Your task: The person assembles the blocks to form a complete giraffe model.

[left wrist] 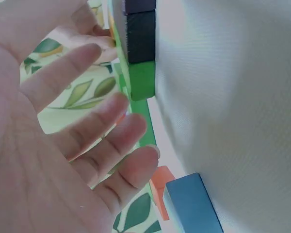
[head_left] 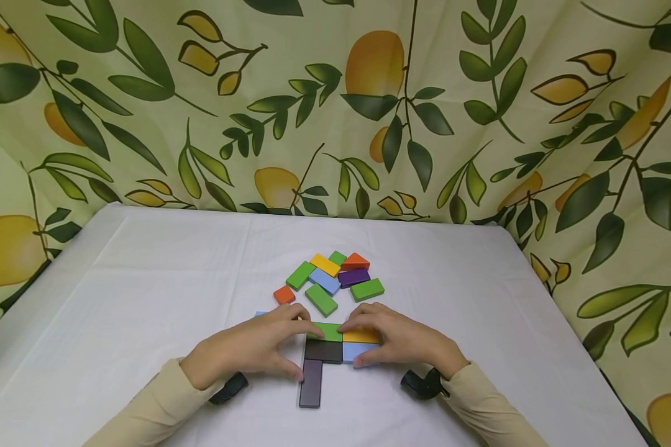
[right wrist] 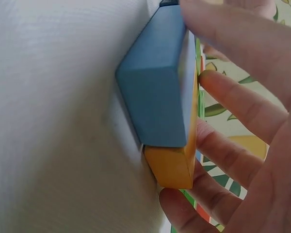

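Observation:
Several flat wooden blocks lie edge to edge: a green block (head_left: 329,333), a yellow block (head_left: 360,336), a black block (head_left: 323,352) and a blue block (head_left: 350,352). A dark purple block (head_left: 311,386) runs from the black one toward the near edge. My left hand (head_left: 251,344) is spread at the left side, its index fingertip by the green block and its thumb beside the purple block; its other fingers are loose. My right hand (head_left: 405,338) spans the blue and yellow blocks (right wrist: 169,167), thumb at the blue block's near side, fingers along the yellow one.
Beyond the hands lie loose blocks: several green (head_left: 321,300), a yellow (head_left: 325,265), a blue (head_left: 324,281), a purple (head_left: 354,277), an orange triangle (head_left: 355,261) and an orange square (head_left: 284,295). Another blue block (left wrist: 191,204) is partly hidden behind my left hand. White cloth (head_left: 162,279) covers the table.

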`<action>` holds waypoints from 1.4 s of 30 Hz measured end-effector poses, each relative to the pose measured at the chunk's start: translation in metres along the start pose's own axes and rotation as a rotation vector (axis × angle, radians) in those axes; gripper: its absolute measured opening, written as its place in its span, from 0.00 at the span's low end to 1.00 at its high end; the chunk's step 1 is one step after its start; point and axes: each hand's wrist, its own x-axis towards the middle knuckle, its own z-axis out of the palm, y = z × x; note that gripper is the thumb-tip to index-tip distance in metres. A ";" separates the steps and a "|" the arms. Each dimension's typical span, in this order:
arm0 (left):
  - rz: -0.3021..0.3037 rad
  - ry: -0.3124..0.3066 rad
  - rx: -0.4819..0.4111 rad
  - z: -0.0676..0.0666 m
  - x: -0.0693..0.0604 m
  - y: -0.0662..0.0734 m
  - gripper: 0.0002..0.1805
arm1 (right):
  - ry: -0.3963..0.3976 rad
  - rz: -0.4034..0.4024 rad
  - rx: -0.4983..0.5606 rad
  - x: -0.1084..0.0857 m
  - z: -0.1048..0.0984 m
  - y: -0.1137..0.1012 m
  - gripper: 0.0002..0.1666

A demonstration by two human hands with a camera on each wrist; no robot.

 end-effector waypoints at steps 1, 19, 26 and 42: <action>-0.001 -0.001 0.010 0.000 0.000 0.001 0.32 | -0.001 0.004 0.004 0.000 0.000 0.000 0.32; -0.038 -0.066 0.144 0.008 -0.003 0.016 0.46 | -0.001 0.022 0.000 0.000 0.000 -0.004 0.32; -0.052 -0.066 0.166 0.010 -0.001 0.018 0.45 | 0.009 0.014 -0.011 -0.001 0.000 -0.004 0.32; 0.003 -0.075 0.175 0.011 -0.004 0.016 0.36 | 0.042 -0.009 -0.029 0.000 0.001 -0.001 0.32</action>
